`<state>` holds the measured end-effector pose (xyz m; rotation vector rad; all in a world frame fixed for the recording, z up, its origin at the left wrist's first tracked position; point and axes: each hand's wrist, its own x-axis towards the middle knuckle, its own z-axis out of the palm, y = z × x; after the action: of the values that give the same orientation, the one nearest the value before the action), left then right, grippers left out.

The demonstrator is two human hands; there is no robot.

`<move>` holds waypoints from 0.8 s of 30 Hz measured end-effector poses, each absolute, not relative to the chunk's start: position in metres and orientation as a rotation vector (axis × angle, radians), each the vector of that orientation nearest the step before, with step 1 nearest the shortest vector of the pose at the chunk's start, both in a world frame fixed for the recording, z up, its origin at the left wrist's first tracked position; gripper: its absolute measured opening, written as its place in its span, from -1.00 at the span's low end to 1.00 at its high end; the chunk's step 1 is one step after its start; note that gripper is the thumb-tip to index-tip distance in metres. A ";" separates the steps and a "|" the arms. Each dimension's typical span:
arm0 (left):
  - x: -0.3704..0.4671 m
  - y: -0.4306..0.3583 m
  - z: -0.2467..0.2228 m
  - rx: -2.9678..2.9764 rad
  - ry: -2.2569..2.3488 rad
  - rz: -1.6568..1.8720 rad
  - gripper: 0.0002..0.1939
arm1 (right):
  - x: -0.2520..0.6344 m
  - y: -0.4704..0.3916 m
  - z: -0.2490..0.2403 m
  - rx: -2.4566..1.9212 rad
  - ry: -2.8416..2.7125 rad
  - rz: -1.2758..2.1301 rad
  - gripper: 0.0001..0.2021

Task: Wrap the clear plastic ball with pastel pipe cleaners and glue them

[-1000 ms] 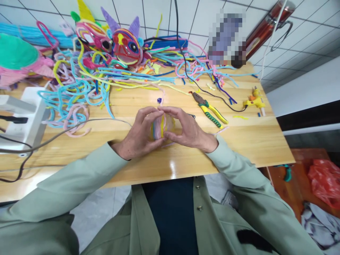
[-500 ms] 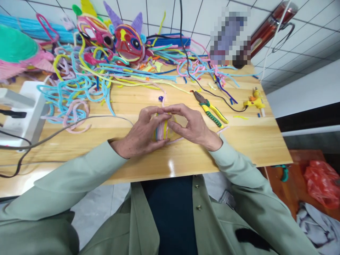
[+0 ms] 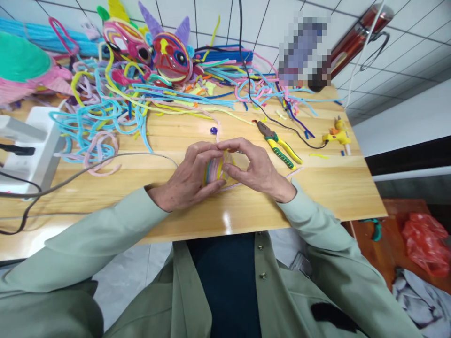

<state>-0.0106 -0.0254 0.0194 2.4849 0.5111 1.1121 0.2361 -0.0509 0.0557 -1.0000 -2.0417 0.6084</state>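
Note:
Between my hands is a small rounded piece (image 3: 213, 170) striped in yellow, blue and pink pipe cleaner, with a clear, see-through part on its right side. My left hand (image 3: 186, 178) wraps round its left side, fingers over the top and thumb along the near edge. Thumb and forefinger of my right hand (image 3: 259, 168) curl against the right side, at a pink pipe cleaner whose tail sticks out toward me. Both sets of fingertips meet at the far end, partly hiding the piece. Just beyond lies a dark blue bead-like disc (image 3: 213, 131), beside a pale pink pipe cleaner (image 3: 218, 123).
Pliers (image 3: 278, 143) and a yellow glue gun (image 3: 338, 136) with a black cord lie to the right. Loose pipe cleaners (image 3: 105, 112) heap up along the back left, below decorated masks (image 3: 172, 56). A white power strip (image 3: 42, 141) stands at left, its grey cable crossing the table.
My left fingers have straightened and shifted over the piece, which has turned slightly, so more of its coloured stripes show. My right hand stays nearly where it was.

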 end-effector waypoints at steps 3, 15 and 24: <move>-0.011 -0.026 0.019 2.463 0.520 1.123 -0.38 | 0.236 -0.052 0.054 -1.001 -2.035 0.601 -0.63; -0.013 -0.029 0.021 2.506 0.544 1.055 -0.48 | 0.234 -0.054 0.047 -0.948 -2.021 0.446 -0.75; -0.013 -0.028 0.020 2.546 0.570 1.036 -0.54 | 0.235 -0.055 0.043 -0.992 -2.017 0.444 -0.76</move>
<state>-0.0131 -0.0280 0.0203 2.5457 0.5695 1.0357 0.2350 -0.0551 0.0431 -0.9921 -2.0170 0.4444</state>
